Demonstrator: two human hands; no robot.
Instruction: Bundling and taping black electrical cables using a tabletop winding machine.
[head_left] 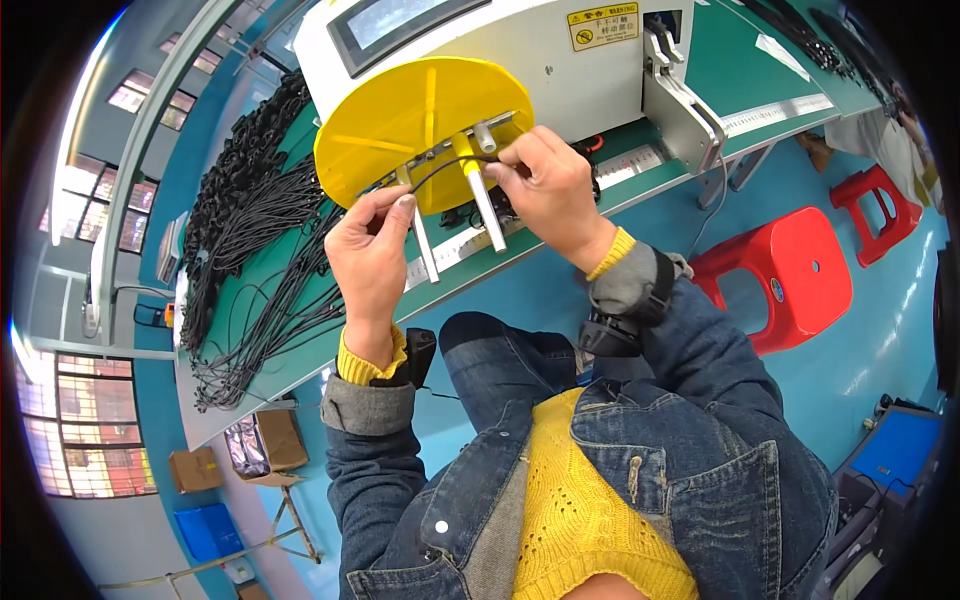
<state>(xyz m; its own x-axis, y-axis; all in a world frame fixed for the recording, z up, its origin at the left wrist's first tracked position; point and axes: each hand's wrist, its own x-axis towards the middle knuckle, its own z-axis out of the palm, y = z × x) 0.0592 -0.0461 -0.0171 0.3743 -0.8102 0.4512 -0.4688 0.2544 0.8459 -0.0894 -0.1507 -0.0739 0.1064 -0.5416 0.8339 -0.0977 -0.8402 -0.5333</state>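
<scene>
A short stretch of black cable (440, 167) runs between my two hands, bowed slightly upward. My left hand (368, 255) pinches its left end between thumb and fingertips, beside a metal rod (425, 240). With its thumb and fingers closed, my right hand (552, 190) grips the cable's right end, close to a second rod with a yellow base (487, 210). Both rods stick out toward me from a yellow disc (370, 145) on the front of a white machine (510, 50). Behind my fingers, the rest of the cable is hidden.
Bundles of black cables (265, 215) cover the left of the green table (265, 310). A metal ruler (780, 113) lies along its front edge, near a metal bracket (685, 115) on the machine. Red stools (800, 270) stand to the right. Cardboard boxes (280, 440) sit lower left.
</scene>
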